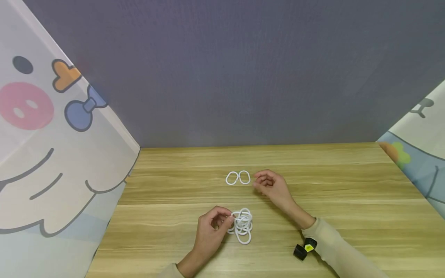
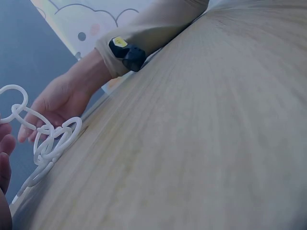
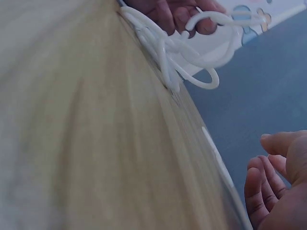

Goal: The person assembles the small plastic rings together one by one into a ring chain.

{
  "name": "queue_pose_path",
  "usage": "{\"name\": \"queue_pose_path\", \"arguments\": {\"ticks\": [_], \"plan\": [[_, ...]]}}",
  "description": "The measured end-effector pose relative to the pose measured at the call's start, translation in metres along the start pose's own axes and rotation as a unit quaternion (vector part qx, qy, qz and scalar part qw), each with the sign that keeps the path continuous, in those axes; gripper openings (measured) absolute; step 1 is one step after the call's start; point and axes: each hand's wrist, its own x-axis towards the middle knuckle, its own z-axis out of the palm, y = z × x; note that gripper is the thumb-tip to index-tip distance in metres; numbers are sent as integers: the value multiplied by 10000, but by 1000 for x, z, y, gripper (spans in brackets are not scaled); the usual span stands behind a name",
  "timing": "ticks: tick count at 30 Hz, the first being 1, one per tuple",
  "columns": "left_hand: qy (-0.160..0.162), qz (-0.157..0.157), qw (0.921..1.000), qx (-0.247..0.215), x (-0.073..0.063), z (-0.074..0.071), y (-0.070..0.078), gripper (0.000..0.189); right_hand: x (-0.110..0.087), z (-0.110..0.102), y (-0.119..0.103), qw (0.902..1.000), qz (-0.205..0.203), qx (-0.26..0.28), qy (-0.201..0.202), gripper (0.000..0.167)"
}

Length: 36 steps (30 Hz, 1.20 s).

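A tangle of white plastic link rings point(image 1: 244, 224) sits near the front middle of the wooden table. My left hand point(image 1: 211, 231) pinches one of these rings between thumb and forefinger at the tangle's left side. In the right wrist view, a link ring point(image 3: 223, 20) at the left hand's fingers shows a gap in its loop. Farther back lie two white link rings point(image 1: 239, 177), side by side and meeting in the middle. Just to their right hovers my right hand point(image 1: 274, 188), its fingers loosely bent with nothing between them.
A black wrist device point(image 1: 306, 249) with a yellow mark is on the right sleeve. A grey panel point(image 1: 257, 77) rises behind the wooden table point(image 1: 167, 193). Cartoon-printed panels point(image 1: 69, 162) stand at both sides.
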Motion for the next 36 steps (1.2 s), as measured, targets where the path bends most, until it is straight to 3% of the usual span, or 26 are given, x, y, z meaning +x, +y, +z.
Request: {"name": "queue_pose_path", "arguments": {"ticks": [11, 28, 36], "plan": [[-9, 41, 10000, -19, 0, -1, -1, 10, 17, -5, 18, 9987, -502, -19, 80, 29], [-11, 32, 10000, 17, 0, -1, 0, 10, 41, 1, 19, 9986, -370, -363, -110, 40], [-9, 33, 10000, -1, 0, 0, -1, 11, 49, 3, 18, 9935, -345, -1050, -286, 42]]}}
